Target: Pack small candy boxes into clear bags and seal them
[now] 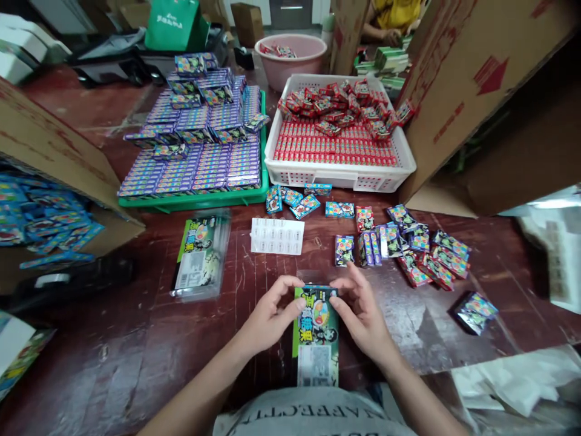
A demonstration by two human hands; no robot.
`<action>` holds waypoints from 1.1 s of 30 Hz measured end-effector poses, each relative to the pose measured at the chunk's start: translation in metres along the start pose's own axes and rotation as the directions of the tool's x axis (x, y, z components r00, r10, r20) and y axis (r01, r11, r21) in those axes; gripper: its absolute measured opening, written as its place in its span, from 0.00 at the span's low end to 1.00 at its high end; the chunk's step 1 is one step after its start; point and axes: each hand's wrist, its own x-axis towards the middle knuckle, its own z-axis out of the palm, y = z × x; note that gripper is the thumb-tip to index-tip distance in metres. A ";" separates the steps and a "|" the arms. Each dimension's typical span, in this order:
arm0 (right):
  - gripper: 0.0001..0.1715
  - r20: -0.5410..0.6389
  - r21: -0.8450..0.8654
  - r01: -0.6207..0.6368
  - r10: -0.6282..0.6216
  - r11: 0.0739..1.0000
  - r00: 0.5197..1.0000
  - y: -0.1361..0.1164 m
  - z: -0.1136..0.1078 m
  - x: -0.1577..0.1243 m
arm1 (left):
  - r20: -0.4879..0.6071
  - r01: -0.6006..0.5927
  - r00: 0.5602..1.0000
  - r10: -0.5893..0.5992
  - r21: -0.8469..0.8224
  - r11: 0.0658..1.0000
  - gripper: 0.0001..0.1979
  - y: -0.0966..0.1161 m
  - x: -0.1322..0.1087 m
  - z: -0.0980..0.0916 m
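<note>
A flat green-and-black candy package [318,339] with colourful printing lies in front of my body. My left hand [278,312] pinches its top left corner between thumb and fingers. At the top right corner, my right hand [362,312] grips it the same way, index finger raised. A thin blue edge shows along the top between the hands, with clear film just beyond it. Past my fingers lies a white sheet of round stickers [278,236]. Small purple candy boxes [345,249] rest just beyond my right hand. To the left is a stack of similar packages in clear film [198,257].
Behind are a green tray [245,197] stacked with purple boxes and a white basket [340,180] of red ones. Cardboard cartons [454,109] flank the table. Loose boxes [438,269] lie at right. A pink tub [290,66] and another person's hand [393,36] are farther back.
</note>
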 end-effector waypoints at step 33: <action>0.47 0.247 -0.017 -0.142 0.141 0.990 0.959 -0.057 -0.052 0.023 | 0.123 0.089 0.989 -0.080 -0.070 0.994 0.09 0.029 0.029 -0.003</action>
